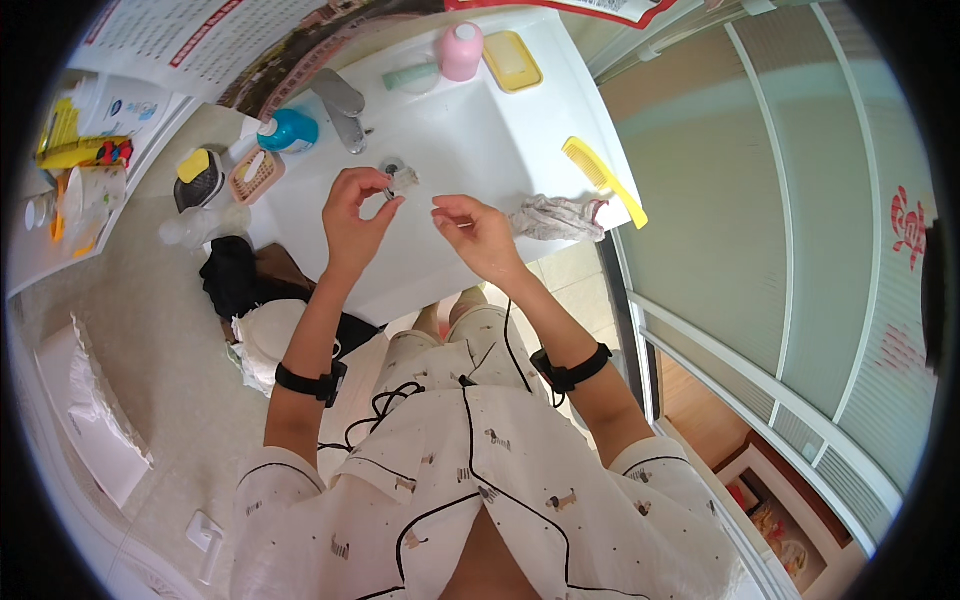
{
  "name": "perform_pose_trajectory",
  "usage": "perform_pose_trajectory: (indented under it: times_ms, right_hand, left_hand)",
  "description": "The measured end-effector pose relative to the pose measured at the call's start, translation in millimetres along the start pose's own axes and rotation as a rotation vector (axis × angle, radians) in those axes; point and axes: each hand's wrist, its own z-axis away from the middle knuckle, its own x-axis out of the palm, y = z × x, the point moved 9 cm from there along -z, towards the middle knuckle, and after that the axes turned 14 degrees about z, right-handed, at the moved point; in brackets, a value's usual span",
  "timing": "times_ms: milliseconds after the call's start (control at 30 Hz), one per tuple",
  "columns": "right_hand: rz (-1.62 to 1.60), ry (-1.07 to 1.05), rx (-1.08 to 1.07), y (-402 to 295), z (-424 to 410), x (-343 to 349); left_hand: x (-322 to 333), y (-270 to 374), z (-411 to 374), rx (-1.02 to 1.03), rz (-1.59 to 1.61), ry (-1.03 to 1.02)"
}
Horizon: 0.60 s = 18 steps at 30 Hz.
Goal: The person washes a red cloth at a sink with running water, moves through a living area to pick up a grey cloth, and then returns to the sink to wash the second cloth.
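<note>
My left hand [354, 214] is over the white sink basin [465, 127], close to the drain [390, 165]. Between its thumb and fingers it pinches a small translucent piece with a dark, shiny edge [406, 179]; what this is exactly I cannot tell. Facing it, a short gap away, my right hand [480, 236] hovers with fingers loosely bent. Nothing shows between its thumb and fingertips. Just right of that hand, a crumpled greyish cloth [555, 217] lies on the basin's front rim. Behind the left hand stands the grey faucet [343, 109].
A yellow comb [604, 180] overhangs the right rim. Along the back sit a pink bottle [460, 56], a yellow soap dish [513, 61] and a green tube [409, 76]. On the left are a blue pump bottle [289, 132], a pink soap basket [256, 174] and dark clothing [259, 274].
</note>
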Motion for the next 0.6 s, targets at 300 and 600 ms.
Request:
perform_pose_trajectory:
  times_ms: [300,600]
  right_hand:
    - [-0.513,-0.069,0.065,-43,-2,29]
    - [-0.271,-0.139,0.004,-62,18,11]
  left_hand:
    - [21,61,20,0.109,-0.105,-0.039]
    - [11,53,19,-0.066,0.269,-0.050]
